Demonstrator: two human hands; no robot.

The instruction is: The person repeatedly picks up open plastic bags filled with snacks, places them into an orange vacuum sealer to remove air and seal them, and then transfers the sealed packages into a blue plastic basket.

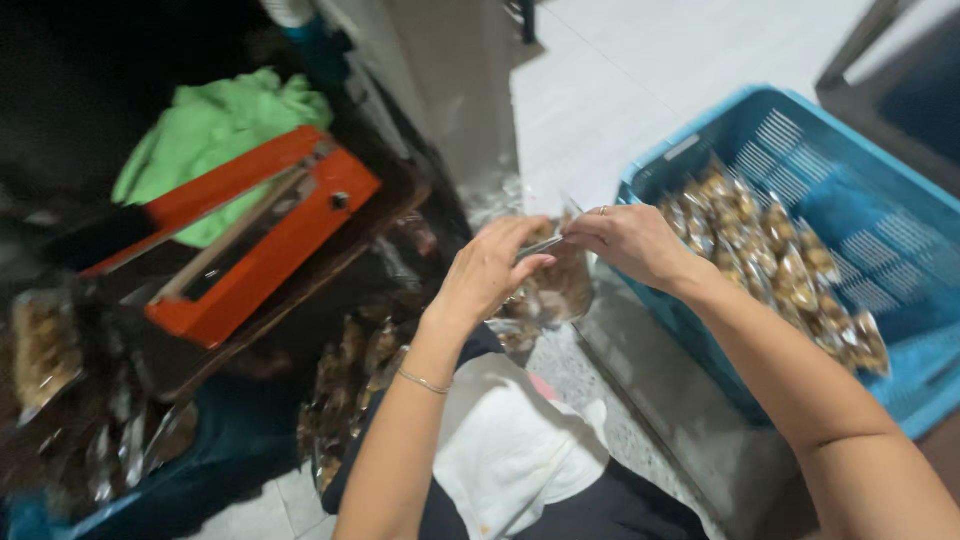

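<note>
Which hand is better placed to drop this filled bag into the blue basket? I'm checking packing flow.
Probably the right hand: it pinches the clear snack bag beside the blue basket; the left hand is farther away.

Pale tiled floor (640, 70), grey wall (450, 70)

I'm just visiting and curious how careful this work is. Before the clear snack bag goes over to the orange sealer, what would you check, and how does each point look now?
1. Both hands on the bag: ok. Left hand and right hand pinch the top of the clear snack bag.
2. Bag mouth pressed flat: cannot tell, blurred.
3. Contents below the top edge: ok, the brown pieces sit low in the bag.
4. Orange sealer within reach: ok, just left of the hands.
5. Sealer bar free: cannot tell.
6. Room in the blue basket: ok, partly filled with packed bags.
</note>
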